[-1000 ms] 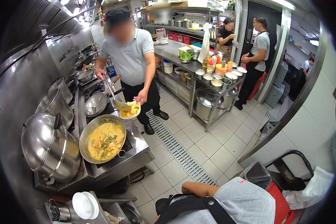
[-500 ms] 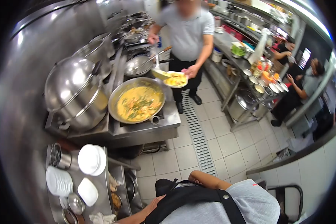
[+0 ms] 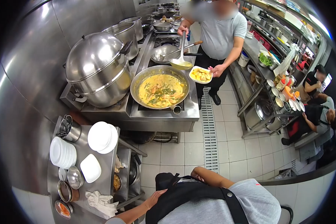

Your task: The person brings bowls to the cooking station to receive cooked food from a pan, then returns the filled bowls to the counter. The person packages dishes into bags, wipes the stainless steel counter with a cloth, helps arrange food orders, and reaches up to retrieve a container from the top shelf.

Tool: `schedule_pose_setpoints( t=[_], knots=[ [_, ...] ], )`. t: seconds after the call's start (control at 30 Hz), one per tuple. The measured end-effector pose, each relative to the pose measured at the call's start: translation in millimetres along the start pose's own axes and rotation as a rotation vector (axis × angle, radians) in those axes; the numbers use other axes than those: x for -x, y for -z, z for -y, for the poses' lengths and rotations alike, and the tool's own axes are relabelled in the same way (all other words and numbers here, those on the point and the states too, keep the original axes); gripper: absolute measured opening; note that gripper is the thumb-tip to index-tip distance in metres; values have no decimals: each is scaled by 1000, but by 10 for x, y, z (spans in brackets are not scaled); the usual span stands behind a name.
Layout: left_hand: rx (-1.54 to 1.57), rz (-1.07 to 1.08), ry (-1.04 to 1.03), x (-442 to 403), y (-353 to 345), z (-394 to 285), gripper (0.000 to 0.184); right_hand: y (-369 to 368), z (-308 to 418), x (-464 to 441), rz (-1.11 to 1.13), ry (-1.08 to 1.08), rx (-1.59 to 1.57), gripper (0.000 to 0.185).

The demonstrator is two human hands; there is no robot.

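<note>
My left hand (image 3: pixel 156 198) lies flat against the black apron (image 3: pixel 183 199) at my side, fingers stretched out and holding nothing. My right hand (image 3: pixel 198 174) is bent in at the apron's front, its fingers hidden. Across the stove, a co-worker in a grey shirt holds a ladle (image 3: pixel 181 62) in one hand. The co-worker's other hand holds a white bowl (image 3: pixel 201 75) with yellow food in it. Below the ladle stands a wide pan (image 3: pixel 133 87) of yellow stew with green pieces.
A large lidded steel pot (image 3: pixel 97 69) stands left of the pan. The steel side table (image 3: pixel 84 149) holds stacked white plates (image 3: pixel 62 153), a white dish (image 3: pixel 90 168), metal bowls and a crumpled cloth (image 3: pixel 100 203). A floor drain (image 3: pixel 210 130) runs along the tiles. More people stand at the right.
My view has shifted, so the stove and side table sit further right. The co-worker's ladle is more upright and has moved slightly off the bowl. My hands stay at the apron.
</note>
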State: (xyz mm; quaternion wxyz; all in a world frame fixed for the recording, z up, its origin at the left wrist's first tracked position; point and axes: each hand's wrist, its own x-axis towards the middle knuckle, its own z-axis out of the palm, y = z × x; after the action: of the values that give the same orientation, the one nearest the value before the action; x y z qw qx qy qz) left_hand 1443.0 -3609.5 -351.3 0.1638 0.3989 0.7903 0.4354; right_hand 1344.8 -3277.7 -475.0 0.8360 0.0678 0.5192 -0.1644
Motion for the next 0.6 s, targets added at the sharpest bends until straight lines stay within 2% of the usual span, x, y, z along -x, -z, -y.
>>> schedule_pose_setpoints(
  t=[0.13,0.27,0.33,0.43,0.5,0.57,0.6],
  knots=[
    [-48,2,10,-143,274,-402,54,-13,56,34,31,-27,1,35],
    [50,83,60,13,-87,223,51,-58,119,138,51,-60,1,35],
    [53,99,58,25,-107,251,47,-188,207,435,16,45,99,41],
    [43,-21,-22,-81,63,-63,45,-199,358,675,-53,-61,65,44],
    [13,-4,-1,-142,191,-240,45,-213,490,997,-103,-100,12,46],
    [-17,13,19,-156,248,-294,46,-283,577,1388,-194,137,197,45],
    [18,18,35,-150,269,-298,47,-347,575,1577,-192,137,199,45]
  ],
)
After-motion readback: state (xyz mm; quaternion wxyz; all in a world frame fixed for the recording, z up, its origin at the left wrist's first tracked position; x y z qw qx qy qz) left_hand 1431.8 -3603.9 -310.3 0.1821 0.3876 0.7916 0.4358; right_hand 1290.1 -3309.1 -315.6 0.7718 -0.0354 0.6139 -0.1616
